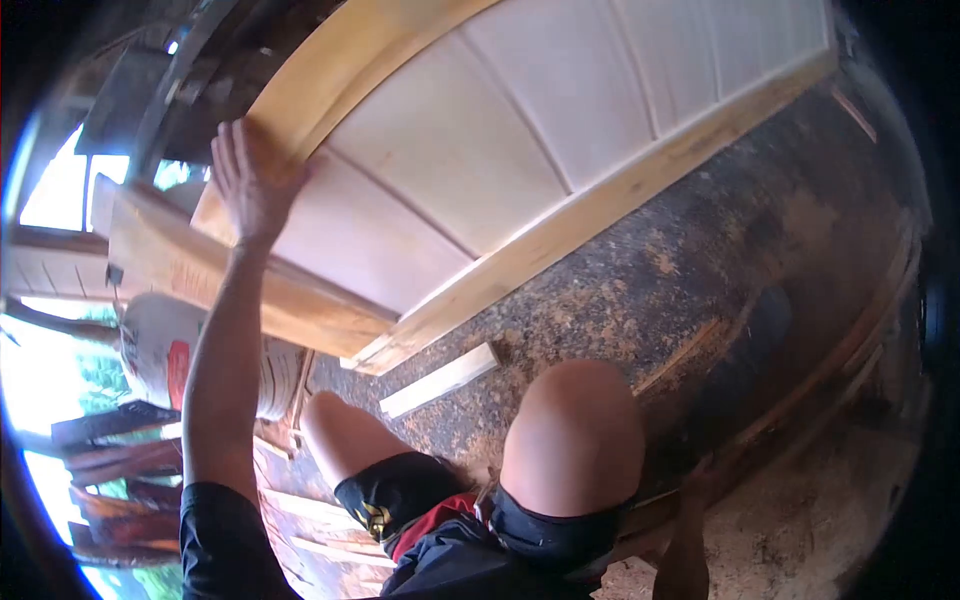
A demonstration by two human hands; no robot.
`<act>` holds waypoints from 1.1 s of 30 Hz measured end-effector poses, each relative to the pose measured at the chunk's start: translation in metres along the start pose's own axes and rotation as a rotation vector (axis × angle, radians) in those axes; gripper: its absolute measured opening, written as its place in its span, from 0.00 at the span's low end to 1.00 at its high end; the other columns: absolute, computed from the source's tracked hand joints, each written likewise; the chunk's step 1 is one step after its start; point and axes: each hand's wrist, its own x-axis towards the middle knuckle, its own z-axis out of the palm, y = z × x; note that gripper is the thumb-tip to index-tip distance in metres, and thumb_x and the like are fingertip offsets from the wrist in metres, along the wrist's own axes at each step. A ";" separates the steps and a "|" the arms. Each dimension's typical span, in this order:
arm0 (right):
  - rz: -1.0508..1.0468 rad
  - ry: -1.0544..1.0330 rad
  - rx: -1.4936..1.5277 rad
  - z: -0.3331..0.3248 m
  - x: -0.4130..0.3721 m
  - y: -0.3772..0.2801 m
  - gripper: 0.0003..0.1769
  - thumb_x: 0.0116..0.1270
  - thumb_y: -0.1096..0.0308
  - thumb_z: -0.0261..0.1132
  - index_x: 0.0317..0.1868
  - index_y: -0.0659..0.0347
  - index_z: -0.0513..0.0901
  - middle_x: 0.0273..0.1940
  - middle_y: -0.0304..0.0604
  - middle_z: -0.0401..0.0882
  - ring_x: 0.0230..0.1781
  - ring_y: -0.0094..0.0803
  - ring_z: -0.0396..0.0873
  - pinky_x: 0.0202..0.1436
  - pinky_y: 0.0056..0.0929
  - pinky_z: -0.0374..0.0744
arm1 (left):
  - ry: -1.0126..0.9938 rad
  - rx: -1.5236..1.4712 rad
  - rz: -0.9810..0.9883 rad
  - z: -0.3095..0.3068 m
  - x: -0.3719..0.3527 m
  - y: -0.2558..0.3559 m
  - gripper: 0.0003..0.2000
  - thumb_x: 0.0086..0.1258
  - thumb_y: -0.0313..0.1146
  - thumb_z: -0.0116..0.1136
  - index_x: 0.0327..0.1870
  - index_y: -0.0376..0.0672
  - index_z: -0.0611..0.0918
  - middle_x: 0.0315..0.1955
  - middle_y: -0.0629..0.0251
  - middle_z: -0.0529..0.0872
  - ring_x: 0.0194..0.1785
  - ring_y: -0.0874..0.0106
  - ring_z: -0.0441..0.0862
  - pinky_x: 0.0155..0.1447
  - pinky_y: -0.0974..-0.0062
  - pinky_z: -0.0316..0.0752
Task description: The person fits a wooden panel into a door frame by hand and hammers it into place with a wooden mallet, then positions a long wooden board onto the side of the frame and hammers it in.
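Note:
A wooden panel point(440, 140) with pale boards stands tilted on the ground, inside a curved upper rail point(330, 80) and a straight lower rail point(600, 215). My left hand point(252, 190) lies against the curved rail near its left end, fingers stretched out and pointing up. Low on the right, in shadow, my right hand point(697, 485) hangs beside my raised knee; its fingers are too dark and blurred to make out, and so is anything they may hold. A short pale wood strip point(440, 380) lies on the ground between my knees and the panel.
Behind my left forearm is a white sack point(155, 345) with a red mark. Stacked dark wood pieces point(125, 460) are at the lower left. Sawdust covers the dark ground point(650, 270). Long wood strips point(810, 400) run along the right, and thin offcuts point(320, 515) lie below my left knee.

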 end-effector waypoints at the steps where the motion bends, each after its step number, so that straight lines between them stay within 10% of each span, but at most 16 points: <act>1: 0.003 0.034 0.024 -0.008 0.004 -0.006 0.37 0.77 0.60 0.53 0.81 0.65 0.55 0.81 0.60 0.49 0.82 0.57 0.48 0.84 0.48 0.49 | -0.053 0.006 0.021 0.002 -0.017 -0.003 0.53 0.58 0.59 0.73 0.81 0.47 0.57 0.80 0.45 0.51 0.82 0.43 0.48 0.79 0.38 0.45; 9: -0.143 0.274 -0.194 -0.027 0.005 -0.017 0.40 0.76 0.53 0.58 0.79 0.66 0.57 0.79 0.64 0.53 0.80 0.59 0.53 0.81 0.52 0.57 | -0.380 0.058 -0.074 -0.003 -0.144 -0.020 0.48 0.66 0.52 0.68 0.83 0.50 0.53 0.83 0.51 0.47 0.84 0.49 0.43 0.79 0.37 0.45; 12: 0.136 0.090 -0.225 -0.055 0.017 -0.065 0.41 0.75 0.49 0.60 0.78 0.66 0.60 0.77 0.64 0.59 0.77 0.60 0.60 0.78 0.53 0.63 | -0.459 -0.038 -0.189 -0.007 -0.182 -0.023 0.50 0.63 0.49 0.70 0.83 0.50 0.51 0.83 0.51 0.46 0.85 0.51 0.42 0.80 0.35 0.42; 15: 0.153 0.007 0.276 -0.083 0.082 -0.118 0.39 0.79 0.51 0.59 0.79 0.66 0.57 0.81 0.61 0.45 0.80 0.57 0.51 0.79 0.55 0.60 | -0.545 -0.123 -0.258 -0.015 -0.206 -0.012 0.49 0.63 0.49 0.69 0.82 0.49 0.54 0.82 0.49 0.46 0.85 0.52 0.40 0.81 0.35 0.39; 20: -0.194 0.082 0.988 -0.202 0.161 -0.291 0.28 0.75 0.62 0.66 0.69 0.69 0.74 0.67 0.52 0.76 0.67 0.38 0.75 0.75 0.35 0.69 | -0.710 -0.138 -0.357 -0.030 -0.213 0.012 0.32 0.63 0.47 0.67 0.66 0.41 0.76 0.82 0.47 0.47 0.85 0.49 0.38 0.80 0.33 0.40; 23: -0.454 0.115 1.241 -0.292 0.124 -0.409 0.26 0.76 0.64 0.64 0.68 0.70 0.75 0.68 0.51 0.74 0.69 0.38 0.72 0.75 0.39 0.68 | -0.619 -0.243 -0.392 -0.028 -0.214 0.012 0.18 0.63 0.45 0.67 0.43 0.39 0.87 0.81 0.46 0.49 0.85 0.47 0.37 0.79 0.33 0.42; 27: -0.685 -0.034 1.423 -0.339 0.081 -0.497 0.27 0.75 0.62 0.65 0.67 0.70 0.74 0.67 0.48 0.74 0.71 0.36 0.69 0.76 0.43 0.64 | -0.635 -0.236 -0.332 -0.024 -0.222 0.003 0.16 0.63 0.44 0.66 0.42 0.41 0.88 0.81 0.48 0.51 0.85 0.49 0.38 0.79 0.32 0.44; 33: -0.605 -0.264 0.848 -0.260 0.044 -0.541 0.23 0.70 0.63 0.70 0.62 0.65 0.81 0.59 0.52 0.82 0.61 0.36 0.78 0.67 0.33 0.73 | -0.396 -0.406 -0.277 -0.031 -0.224 -0.026 0.11 0.65 0.35 0.66 0.46 0.45 0.88 0.74 0.54 0.70 0.80 0.52 0.60 0.80 0.42 0.54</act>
